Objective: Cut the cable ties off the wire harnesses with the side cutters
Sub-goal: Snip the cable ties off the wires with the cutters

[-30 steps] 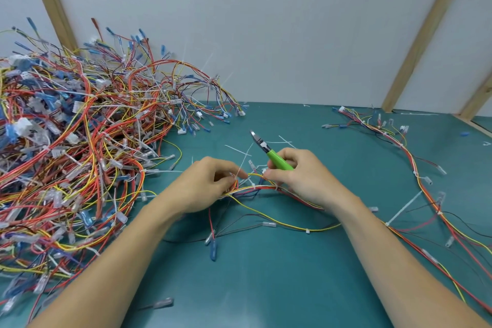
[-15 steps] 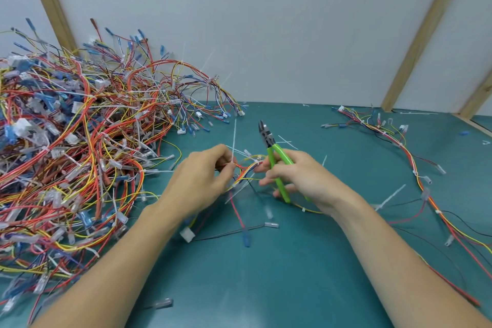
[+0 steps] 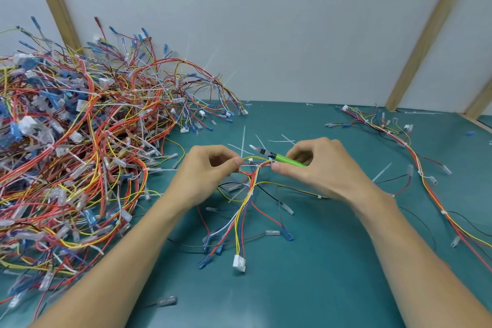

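Left hand (image 3: 205, 168) pinches the top of one wire harness (image 3: 247, 200) between thumb and fingertips, lifted just off the bench (image 3: 332, 274). Right hand (image 3: 316, 170) pinches the same bundle with thumb and forefinger, just to the 3 o'clock side of the left, while its curled fingers grip the green-handled side cutters (image 3: 282, 157). Cutter tip points toward 10 o'clock, above the wires; whether the blades are parted cannot be told. Not on a tie at this instant.

The harness hangs from the hands toward 6 o'clock, its white connector (image 3: 238, 262) and blue terminals trailing on the bench.

At 12 o'clock from the hands: loose white tie offcuts (image 3: 243, 138) lie scattered on the bench.

At 9 to 10 o'clock: a large heaped pile of harnesses (image 3: 80, 154), many white ties visible in it.

At 2 to 4 o'clock: a thin spread of harnesses (image 3: 415, 157) laid flat, probably the processed lot.

Judgement: early in the task. The right-hand lot is small, the left pile is by far the greater share. Current harness appears to be under inspection for a remaining tie.
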Tool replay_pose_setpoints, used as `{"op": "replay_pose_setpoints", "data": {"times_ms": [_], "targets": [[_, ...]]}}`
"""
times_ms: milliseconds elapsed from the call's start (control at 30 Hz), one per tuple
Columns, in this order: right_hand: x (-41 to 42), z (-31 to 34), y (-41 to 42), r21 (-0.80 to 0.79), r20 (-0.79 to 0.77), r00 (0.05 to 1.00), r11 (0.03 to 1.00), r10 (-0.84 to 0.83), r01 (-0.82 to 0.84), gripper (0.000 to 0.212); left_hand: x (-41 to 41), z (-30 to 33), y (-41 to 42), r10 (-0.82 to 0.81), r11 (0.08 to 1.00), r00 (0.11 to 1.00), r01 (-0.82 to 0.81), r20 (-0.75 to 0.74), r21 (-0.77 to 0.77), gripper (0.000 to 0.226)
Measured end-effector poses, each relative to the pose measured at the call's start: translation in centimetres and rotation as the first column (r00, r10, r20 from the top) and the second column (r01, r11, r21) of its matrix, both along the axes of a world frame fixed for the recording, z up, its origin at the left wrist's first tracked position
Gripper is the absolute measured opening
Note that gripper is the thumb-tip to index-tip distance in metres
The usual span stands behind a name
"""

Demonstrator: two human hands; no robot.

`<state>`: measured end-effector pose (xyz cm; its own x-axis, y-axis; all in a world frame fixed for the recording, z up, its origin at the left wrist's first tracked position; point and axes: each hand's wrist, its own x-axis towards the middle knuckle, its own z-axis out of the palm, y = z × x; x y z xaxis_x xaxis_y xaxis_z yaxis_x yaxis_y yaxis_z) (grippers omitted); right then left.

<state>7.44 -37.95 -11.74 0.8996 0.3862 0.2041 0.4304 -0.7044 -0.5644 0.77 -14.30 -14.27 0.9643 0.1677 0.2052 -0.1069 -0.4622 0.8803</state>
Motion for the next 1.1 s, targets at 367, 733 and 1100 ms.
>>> {"op": "replay_pose_setpoints", "data": {"times_ms": [367,733,1100], "targets": [[-0.7,0.4,0.3,-0.163,0.055,0.995,0.984,0.087,-0.077,0.051,-0.1,0.2,-0.4,0.071,0.997,0.993,-0.069,0.091,-0.024,0.011],[-1.1,0.7,0.6,-0.149,0.104,0.992,0.987,0.076,-0.06,0.055,-0.3,0.6,-0.5,0.099,0.993,0.985,-0.107,0.143,0.054,0.008],[-1.6,0.6,1.3,-0.15,0.113,0.99,0.986,0.085,-0.068,0.054,-0.5,1.0,-0.6,0.099,0.991,0.977,-0.115,0.189,0.075,0.007]]}}
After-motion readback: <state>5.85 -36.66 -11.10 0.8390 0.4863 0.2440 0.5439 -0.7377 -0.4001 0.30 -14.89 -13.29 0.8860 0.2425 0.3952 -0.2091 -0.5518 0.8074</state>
